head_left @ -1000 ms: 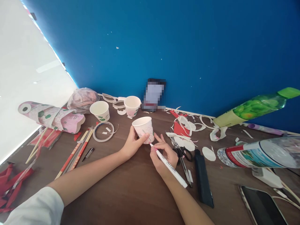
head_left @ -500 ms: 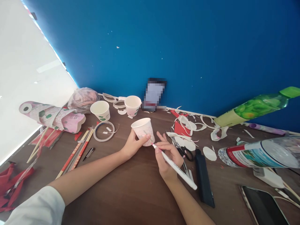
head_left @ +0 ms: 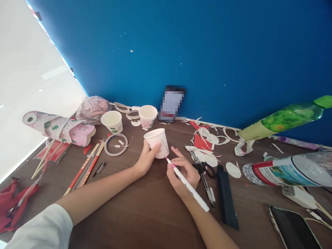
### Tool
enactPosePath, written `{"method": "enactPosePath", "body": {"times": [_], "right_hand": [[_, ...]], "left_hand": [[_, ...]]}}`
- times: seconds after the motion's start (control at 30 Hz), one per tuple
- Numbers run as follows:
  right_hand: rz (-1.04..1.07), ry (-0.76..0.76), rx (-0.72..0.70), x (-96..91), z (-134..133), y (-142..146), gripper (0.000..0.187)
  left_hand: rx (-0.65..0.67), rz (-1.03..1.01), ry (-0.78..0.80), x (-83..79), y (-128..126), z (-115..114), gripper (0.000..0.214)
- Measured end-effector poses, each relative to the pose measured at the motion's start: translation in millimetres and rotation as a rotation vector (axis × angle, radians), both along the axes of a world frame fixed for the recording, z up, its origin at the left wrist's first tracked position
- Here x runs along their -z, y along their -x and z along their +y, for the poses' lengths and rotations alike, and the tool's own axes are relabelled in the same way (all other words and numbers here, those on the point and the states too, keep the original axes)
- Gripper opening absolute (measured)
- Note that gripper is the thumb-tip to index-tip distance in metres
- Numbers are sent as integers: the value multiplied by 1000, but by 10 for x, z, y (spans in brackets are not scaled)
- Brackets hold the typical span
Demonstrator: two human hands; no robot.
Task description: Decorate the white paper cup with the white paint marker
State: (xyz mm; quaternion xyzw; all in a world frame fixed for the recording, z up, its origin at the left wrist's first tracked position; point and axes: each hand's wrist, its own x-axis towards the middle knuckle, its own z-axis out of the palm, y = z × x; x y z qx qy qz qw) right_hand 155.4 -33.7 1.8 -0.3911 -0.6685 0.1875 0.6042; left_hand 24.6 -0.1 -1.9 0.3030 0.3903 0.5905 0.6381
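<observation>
My left hand (head_left: 146,160) is closed around the side of a pale paper cup (head_left: 161,142) with a faint pink and grey print, held a little tilted with its mouth up. In my right hand (head_left: 184,173) is a white marker (head_left: 193,191) with a pink tip, pinched between thumb and fingers. Its tip is at the cup's lower edge; whether it touches I cannot tell. Behind the cup stand a paper cup with green leaves (head_left: 112,123) and a pink-patterned paper cup (head_left: 147,117). A roll of tape (head_left: 105,149) lies left of my left hand.
Scissors (head_left: 209,170), a black case (head_left: 226,197) and white paper scraps (head_left: 233,170) lie right of my hand. Bottles (head_left: 280,172) and a phone (head_left: 292,226) are farther right. Chopsticks (head_left: 85,167) and a decorated cup stack (head_left: 59,128) lie left. A blue wall (head_left: 155,52) rises behind.
The held cup has tilted and turned slightly, showing its grey print differently. My right hand has moved a little left and down with the marker, whose pink tip now shows.
</observation>
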Motion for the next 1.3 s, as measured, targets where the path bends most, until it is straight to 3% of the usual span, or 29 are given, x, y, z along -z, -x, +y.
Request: {"method": "enactPosePath", "body": {"times": [0.3, 1.3], "right_hand": [[25, 46, -3, 15, 2, 30, 18], [16, 111, 25, 4, -8, 34, 16]], "left_hand": [[25, 99, -53, 44, 6, -21, 57], [19, 118, -32, 29, 6, -22, 55]]}}
